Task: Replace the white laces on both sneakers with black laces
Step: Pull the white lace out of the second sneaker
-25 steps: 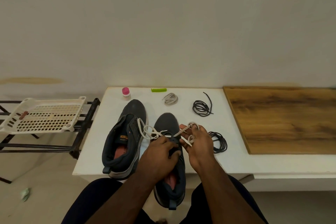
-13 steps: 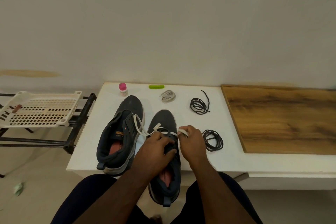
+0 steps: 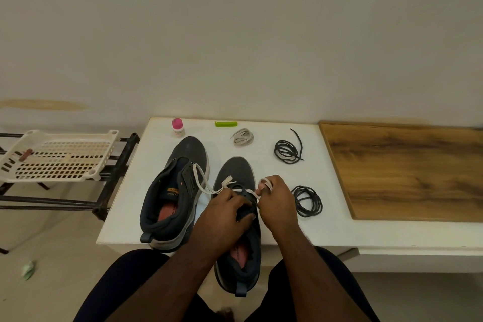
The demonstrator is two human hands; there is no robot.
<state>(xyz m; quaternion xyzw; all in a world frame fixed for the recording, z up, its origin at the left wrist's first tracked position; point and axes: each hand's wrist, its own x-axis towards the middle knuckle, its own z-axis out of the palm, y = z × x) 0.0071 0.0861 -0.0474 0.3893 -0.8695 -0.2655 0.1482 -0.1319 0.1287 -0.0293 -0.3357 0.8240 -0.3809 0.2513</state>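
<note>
Two dark grey sneakers stand on the white table (image 3: pixel 326 227). The left sneaker (image 3: pixel 175 191) has no lace in its eyelets. The right sneaker (image 3: pixel 239 217) hangs partly over the near edge. My left hand (image 3: pixel 227 213) grips its tongue and upper. My right hand (image 3: pixel 277 204) pinches a white lace (image 3: pixel 206 185) that trails from the right sneaker across to the left one, with part of it wound round the fingers. A loose white lace (image 3: pixel 242 136) lies coiled at the back. Two coiled black laces, one (image 3: pixel 287 150) farther and one (image 3: pixel 307 201) nearer, lie to the right.
A small pink-capped bottle (image 3: pixel 177 128) and a green comb-like piece (image 3: pixel 226 123) sit at the table's far edge. A wooden board (image 3: pixel 407 170) covers the right side. Left of the table, a white plastic basket (image 3: pixel 57 155) rests on a black metal rack.
My right hand has dropped from a raised pull back to the sneaker's right side, with the white lace gathered in its fingers. My left hand stays on the right sneaker.
</note>
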